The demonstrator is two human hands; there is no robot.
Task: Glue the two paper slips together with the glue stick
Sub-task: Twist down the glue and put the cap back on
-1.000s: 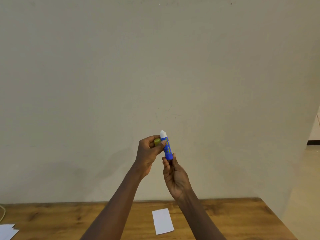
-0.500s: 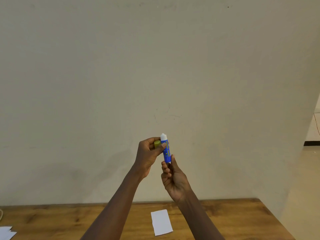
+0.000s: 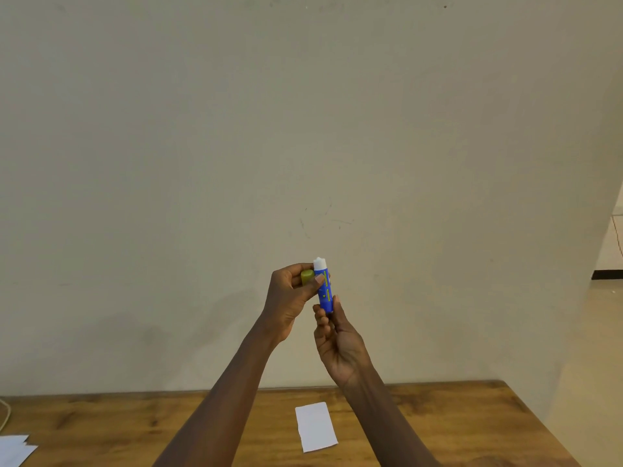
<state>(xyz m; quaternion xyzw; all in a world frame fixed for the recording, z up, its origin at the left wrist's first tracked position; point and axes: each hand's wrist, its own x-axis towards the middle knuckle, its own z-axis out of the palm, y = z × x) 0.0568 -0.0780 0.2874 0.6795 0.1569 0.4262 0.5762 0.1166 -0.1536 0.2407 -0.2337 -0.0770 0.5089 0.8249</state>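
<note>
Glue stick [image 3: 325, 291] upright; left hand [image 3: 290, 298], right hand [image 3: 337, 342] grip it.

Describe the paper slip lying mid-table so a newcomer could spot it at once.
Start at the wooden table along the bottom of the view. Between the person's two forearms a white rectangular paper slip lies flat on the wood. Unlike the overlapping white sheets cut off at the bottom-left corner, it lies alone and fully in view.
</note>
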